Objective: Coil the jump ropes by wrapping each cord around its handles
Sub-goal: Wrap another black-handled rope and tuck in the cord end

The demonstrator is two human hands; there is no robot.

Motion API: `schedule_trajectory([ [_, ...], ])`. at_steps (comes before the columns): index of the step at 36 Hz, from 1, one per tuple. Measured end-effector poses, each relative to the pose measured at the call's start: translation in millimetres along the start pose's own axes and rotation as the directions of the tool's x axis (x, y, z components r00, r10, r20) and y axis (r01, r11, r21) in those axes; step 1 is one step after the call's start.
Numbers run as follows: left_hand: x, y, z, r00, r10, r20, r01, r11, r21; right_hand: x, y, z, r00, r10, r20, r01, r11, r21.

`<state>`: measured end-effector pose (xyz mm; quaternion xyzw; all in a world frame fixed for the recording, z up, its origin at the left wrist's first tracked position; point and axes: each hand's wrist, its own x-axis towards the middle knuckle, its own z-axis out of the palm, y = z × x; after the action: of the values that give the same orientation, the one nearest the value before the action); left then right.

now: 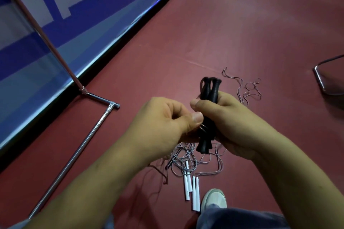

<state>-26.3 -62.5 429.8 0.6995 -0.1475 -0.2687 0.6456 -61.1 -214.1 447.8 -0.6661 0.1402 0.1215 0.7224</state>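
My right hand (229, 117) grips a pair of black jump-rope handles (211, 89) held together upright, their tops and bottoms sticking out of my fist. My left hand (167, 119) pinches the thin cord (202, 127) against the handles, where a few turns lie around their middle. Below my hands, on the red floor, lie several white handles (191, 189) with a loose tangle of grey cord (183, 160). Another loose thin cord (247, 89) sprawls on the floor just beyond my right hand.
A chrome stand with a slanted pole and floor bar (89, 128) stands at the left before a blue banner (55, 15). A chair's metal leg (320, 80) shows at the right edge. My white shoe (214, 199) is at the bottom.
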Motion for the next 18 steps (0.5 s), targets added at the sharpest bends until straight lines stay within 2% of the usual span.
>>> schedule_trajectory([
  [2, 0, -2, -1, 0.998, 0.048, -0.029, -0.045, 0.995, 0.086, 1, 2, 0, 1.0, 0.028, 0.007, -0.028, 1.0, -0.006],
  [7, -2, -2, 2, 0.993, 0.092, -0.077, -0.085, 0.992, 0.096, 4, 12, 7, 0.997, 0.082, 0.004, -0.082, 0.995, 0.057],
  [11, -7, 4, 1, 0.985, 0.141, -0.099, -0.126, 0.981, 0.146, 7, 21, 11, 0.991, 0.131, -0.006, -0.126, 0.964, 0.233],
  [15, -6, 5, -6, 0.983, 0.159, -0.091, -0.142, 0.974, 0.177, 10, 29, 16, 0.984, 0.18, 0.009, -0.167, 0.89, 0.424],
  [18, -5, 4, -11, 0.991, 0.102, -0.089, -0.091, 0.988, 0.127, 13, 35, 18, 0.973, 0.23, 0.037, -0.22, 0.858, 0.465],
])
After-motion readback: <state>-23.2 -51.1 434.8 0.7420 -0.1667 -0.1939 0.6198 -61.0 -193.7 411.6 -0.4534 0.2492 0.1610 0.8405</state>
